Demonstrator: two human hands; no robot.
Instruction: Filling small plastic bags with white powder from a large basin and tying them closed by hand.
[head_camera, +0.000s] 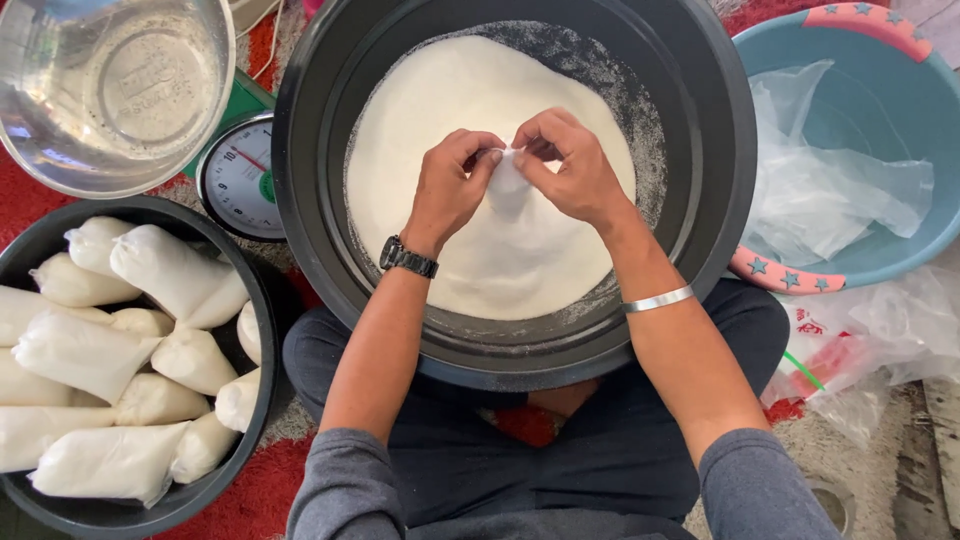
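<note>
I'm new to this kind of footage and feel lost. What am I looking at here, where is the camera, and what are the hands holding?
There is no machine: a seated person wears a camera on the head, so the one picture looks straight down. The left hand and right hand pinch the top of a small clear plastic bag of white powder over a large black round tub holding a heap of the same powder. At left sit a black basin of filled, tied bags, a dial scale and a shiny metal bowl. At right, a blue tub holds empty clear bags.
</note>
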